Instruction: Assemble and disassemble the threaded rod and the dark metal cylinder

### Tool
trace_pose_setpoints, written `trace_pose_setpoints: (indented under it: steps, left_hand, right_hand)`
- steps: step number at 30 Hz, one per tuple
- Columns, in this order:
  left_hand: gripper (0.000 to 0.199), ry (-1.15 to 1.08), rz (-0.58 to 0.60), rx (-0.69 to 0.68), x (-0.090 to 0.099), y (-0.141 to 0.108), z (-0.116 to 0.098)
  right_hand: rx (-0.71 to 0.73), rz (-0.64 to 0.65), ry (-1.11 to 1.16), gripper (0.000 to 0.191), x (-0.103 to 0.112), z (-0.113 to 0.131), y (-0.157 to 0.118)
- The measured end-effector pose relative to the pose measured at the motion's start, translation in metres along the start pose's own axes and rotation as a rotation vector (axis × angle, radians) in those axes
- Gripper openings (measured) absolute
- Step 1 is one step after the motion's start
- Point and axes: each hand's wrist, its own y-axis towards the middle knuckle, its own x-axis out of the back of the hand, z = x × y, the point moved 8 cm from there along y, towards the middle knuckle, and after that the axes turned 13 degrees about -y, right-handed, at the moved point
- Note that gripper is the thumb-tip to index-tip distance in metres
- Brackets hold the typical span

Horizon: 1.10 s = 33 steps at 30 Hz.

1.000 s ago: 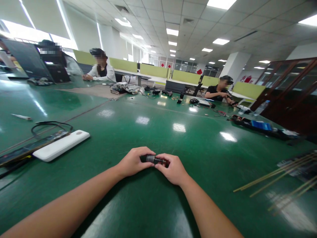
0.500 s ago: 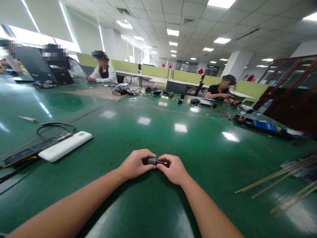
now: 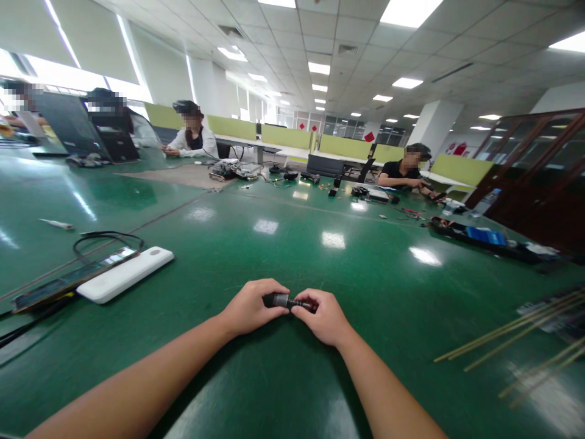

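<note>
Just above the green tabletop, near the middle, both hands hold one small metal cylinder with a thin ridged shaft (image 3: 281,300). My left hand (image 3: 253,306) is closed round the thick dark and grey body, thumb below and fingers above. My right hand (image 3: 322,311) pinches the thin shaft, which points to the right. Body and shaft appear joined end to end. The shaft's far end is partly hidden by my right fingers, and the body's left end lies inside my left palm.
A white power bank (image 3: 125,274) lies at left beside a phone (image 3: 68,280) and black cables. Thin wooden sticks (image 3: 512,326) lie at right. Farther back are a black tray with blue items (image 3: 487,235), electronic parts, and several people seated round the green table (image 3: 228,244).
The view has shifted slightly, so the scene sits a little lower. Both hands keep their grip on the cylinder and shaft, with barely any movement.
</note>
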Motion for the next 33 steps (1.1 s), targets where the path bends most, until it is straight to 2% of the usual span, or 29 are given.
trace_pose_setpoints:
  steps: [7, 16, 33]
  left_hand:
    - [0.031, -0.008, -0.009, 0.000, 0.002, 0.000, 0.001]
    - [0.031, -0.007, -0.008, -0.008, 0.003, -0.001, 0.000]
    - [0.030, 0.017, -0.010, 0.013, 0.002, -0.001, 0.001]
  right_hand:
    - [0.003, 0.000, -0.008, 0.013, -0.003, -0.004, 0.000]
    - [0.047, -0.037, -0.077, 0.010, 0.006, 0.005, -0.002]
    - [0.057, -0.045, -0.177, 0.010, 0.014, 0.005, -0.006]
